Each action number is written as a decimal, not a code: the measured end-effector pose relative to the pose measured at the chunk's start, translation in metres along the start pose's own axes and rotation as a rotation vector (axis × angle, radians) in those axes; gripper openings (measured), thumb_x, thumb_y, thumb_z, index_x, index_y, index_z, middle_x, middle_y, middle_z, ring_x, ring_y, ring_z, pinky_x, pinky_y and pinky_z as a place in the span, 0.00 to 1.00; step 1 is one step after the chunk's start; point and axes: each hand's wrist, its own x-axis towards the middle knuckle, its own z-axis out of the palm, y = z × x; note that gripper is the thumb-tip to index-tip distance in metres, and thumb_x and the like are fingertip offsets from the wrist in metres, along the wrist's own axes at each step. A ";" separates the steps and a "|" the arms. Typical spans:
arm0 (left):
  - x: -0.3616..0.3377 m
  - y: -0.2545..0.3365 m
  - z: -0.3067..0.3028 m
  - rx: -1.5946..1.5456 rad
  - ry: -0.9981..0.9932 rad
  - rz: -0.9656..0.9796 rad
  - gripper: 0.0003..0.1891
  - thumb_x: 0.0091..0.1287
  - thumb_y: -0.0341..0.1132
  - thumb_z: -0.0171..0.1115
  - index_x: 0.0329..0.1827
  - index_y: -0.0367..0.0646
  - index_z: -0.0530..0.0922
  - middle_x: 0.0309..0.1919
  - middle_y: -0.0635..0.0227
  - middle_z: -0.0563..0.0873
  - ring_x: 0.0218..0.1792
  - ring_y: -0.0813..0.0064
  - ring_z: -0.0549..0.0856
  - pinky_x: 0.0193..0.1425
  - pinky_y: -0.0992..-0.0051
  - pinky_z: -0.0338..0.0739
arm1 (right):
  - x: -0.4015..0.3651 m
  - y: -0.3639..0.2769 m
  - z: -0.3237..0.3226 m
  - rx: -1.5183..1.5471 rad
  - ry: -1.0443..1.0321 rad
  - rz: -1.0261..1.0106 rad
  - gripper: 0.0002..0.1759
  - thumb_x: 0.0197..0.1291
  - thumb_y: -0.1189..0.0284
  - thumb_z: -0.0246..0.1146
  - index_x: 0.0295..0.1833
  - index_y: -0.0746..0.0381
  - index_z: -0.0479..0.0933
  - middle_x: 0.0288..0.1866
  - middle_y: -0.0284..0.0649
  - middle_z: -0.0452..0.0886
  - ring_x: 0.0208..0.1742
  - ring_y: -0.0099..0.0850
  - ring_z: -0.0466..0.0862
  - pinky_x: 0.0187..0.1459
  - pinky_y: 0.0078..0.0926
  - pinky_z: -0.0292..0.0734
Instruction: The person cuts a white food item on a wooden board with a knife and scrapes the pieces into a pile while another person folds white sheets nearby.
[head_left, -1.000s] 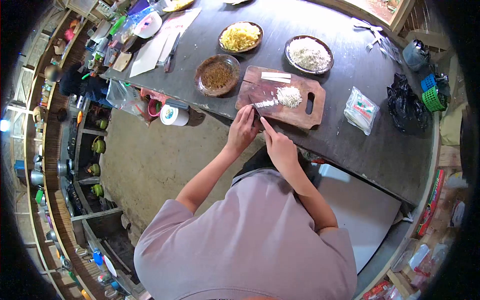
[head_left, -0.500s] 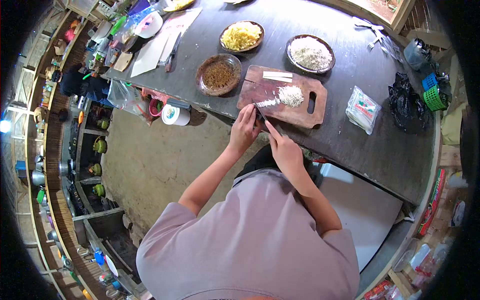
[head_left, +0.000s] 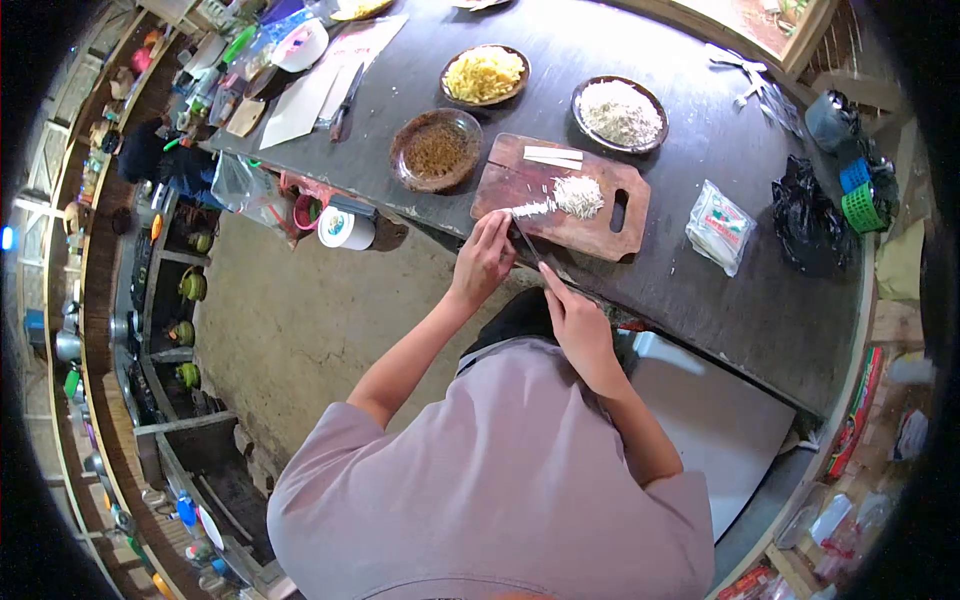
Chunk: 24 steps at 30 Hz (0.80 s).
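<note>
My right hand (head_left: 582, 325) grips a knife (head_left: 526, 240), its blade angled toward the near left part of a wooden cutting board (head_left: 625, 242). Beside the blade, my left hand (head_left: 485, 260) has its fingers bunched at the board's near left corner; what they hold is hidden. A short trail of white slivers runs from the fingertips to a pile of finely cut white pieces (head_left: 578, 198). Farther back on the board lie a few longer white strips (head_left: 553, 157).
Behind the board stand a brown plate with dark residue (head_left: 437, 150), a bowl of yellow shreds (head_left: 485, 75) and a bowl of whitish shreds (head_left: 620, 112). A plastic packet (head_left: 720, 228) and black bag (head_left: 810, 215) lie right. Another knife (head_left: 346, 100) rests left.
My right hand and the knife have drawn slightly back toward my body. My left hand stays at the board's corner. The whole view has shifted a little.
</note>
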 end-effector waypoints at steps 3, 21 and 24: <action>0.000 0.003 -0.003 -0.036 0.013 -0.024 0.26 0.60 0.24 0.67 0.63 0.21 0.77 0.65 0.48 0.79 0.69 0.50 0.78 0.74 0.60 0.77 | -0.002 -0.001 0.001 0.039 0.015 -0.006 0.26 0.81 0.57 0.56 0.80 0.33 0.70 0.31 0.52 0.86 0.32 0.54 0.89 0.36 0.54 0.87; -0.005 -0.005 -0.006 0.002 -0.034 -0.013 0.25 0.63 0.25 0.66 0.64 0.24 0.78 0.65 0.50 0.80 0.69 0.51 0.79 0.75 0.61 0.77 | 0.044 -0.018 0.005 -0.075 -0.082 -0.057 0.27 0.83 0.58 0.51 0.84 0.38 0.66 0.35 0.56 0.87 0.36 0.57 0.89 0.39 0.56 0.86; -0.003 -0.004 -0.006 -0.026 -0.011 0.001 0.27 0.62 0.26 0.67 0.65 0.23 0.77 0.65 0.50 0.79 0.70 0.52 0.79 0.76 0.62 0.77 | 0.015 -0.013 -0.009 0.081 -0.084 -0.012 0.26 0.81 0.62 0.56 0.81 0.39 0.71 0.42 0.63 0.87 0.43 0.64 0.87 0.42 0.57 0.81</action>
